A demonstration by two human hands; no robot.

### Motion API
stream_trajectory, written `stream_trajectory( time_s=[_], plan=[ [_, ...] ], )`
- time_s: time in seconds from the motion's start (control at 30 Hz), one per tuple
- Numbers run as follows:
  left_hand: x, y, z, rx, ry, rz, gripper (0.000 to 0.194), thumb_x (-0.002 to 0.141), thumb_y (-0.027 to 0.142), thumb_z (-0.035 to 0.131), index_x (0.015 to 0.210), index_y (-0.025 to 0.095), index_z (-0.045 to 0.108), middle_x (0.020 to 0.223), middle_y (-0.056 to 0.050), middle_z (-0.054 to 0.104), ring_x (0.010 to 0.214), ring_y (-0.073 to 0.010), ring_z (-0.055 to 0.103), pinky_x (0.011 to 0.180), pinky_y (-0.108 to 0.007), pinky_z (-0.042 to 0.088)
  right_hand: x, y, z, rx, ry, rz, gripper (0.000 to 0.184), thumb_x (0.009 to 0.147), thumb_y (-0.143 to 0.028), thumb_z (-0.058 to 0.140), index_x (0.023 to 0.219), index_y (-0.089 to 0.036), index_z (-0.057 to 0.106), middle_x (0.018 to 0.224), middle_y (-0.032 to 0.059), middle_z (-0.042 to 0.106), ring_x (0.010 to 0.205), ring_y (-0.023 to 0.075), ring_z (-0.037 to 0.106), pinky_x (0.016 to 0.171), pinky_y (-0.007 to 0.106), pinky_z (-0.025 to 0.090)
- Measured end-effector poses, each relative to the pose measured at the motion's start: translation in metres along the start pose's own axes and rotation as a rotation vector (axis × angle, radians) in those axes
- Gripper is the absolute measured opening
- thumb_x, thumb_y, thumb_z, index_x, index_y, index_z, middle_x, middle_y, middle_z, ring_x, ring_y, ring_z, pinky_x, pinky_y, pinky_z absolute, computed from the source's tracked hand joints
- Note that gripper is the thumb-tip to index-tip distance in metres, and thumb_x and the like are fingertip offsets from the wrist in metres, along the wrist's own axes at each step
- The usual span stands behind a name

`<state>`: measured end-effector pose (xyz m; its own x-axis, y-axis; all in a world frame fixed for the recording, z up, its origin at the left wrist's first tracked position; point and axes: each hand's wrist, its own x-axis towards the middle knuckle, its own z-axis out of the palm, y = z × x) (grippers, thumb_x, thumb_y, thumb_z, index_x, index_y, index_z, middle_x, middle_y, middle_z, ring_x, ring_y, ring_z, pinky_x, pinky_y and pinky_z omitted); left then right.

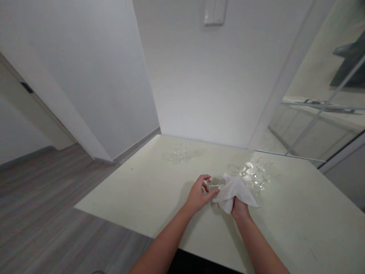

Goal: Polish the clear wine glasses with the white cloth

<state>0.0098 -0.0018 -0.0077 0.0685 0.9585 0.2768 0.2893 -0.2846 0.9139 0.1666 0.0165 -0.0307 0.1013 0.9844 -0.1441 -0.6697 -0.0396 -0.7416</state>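
A small clear stemmed glass point(214, 185) lies sideways between my hands, above the table. My left hand point(199, 193) is closed around its foot end, thumb and fingers pinching it. A white cloth point(235, 190) covers the glass's other end, and my right hand point(240, 208) grips that cloth from below, its fingers mostly hidden in the folds. Just beyond the cloth, to the right, stand several clear stemmed glasses point(258, 175) in a close group. Farther back on the left is another small cluster of clear glasses point(181, 152).
The pale table point(128, 198) meets a white wall point(205, 83) with a switch plate point(215, 13). At the right back, a mirrored or glazed panel point(308, 125) with thin bars rises beside the table. Grey wood-look floor point(71, 236) lies past the left edge.
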Motion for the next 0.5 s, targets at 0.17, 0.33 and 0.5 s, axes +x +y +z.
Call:
stream_trajectory(
  time_s=[0.17,0.33,0.5],
  plan=[
    [0.0023,-0.0051,-0.0001,-0.057,-0.009,-0.131,0.038,0.081,0.05,0.06,0.099,0.017,0.057,0.077,0.001,0.061,0.049,-0.0067,0.047,0.045,-0.019,0.036,-0.0007,0.0021,-0.0023,-0.032,0.059,-0.041,0.037,0.062,-0.051,0.076,0.088,-0.025,0.068,0.085,-0.0018,0.073,0.076,0.0175,0.064,0.072,0.032,0.054],
    [0.0034,-0.007,-0.0033,-0.152,-0.088,-0.205,0.044,0.09,0.057,0.041,0.088,0.016,0.057,0.061,0.001,0.059,0.043,-0.008,0.045,0.043,-0.02,0.034,-0.004,0.0001,-0.0009,-0.066,0.013,-0.053,0.039,0.061,-0.047,0.077,0.093,-0.026,0.069,0.085,-0.0012,0.073,0.073,0.0169,0.064,0.069,0.031,0.054],
    [0.001,-0.0013,-0.0036,-0.112,-0.015,-0.053,0.047,0.078,0.05,0.065,0.111,0.019,0.052,0.092,-0.001,0.062,0.057,-0.0064,0.05,0.051,-0.018,0.038,-0.0051,-0.0032,0.0007,-0.03,-0.002,-0.006,0.037,0.066,-0.051,0.074,0.092,-0.025,0.07,0.087,-0.0002,0.074,0.074,0.0179,0.065,0.074,0.033,0.054]
  ],
)
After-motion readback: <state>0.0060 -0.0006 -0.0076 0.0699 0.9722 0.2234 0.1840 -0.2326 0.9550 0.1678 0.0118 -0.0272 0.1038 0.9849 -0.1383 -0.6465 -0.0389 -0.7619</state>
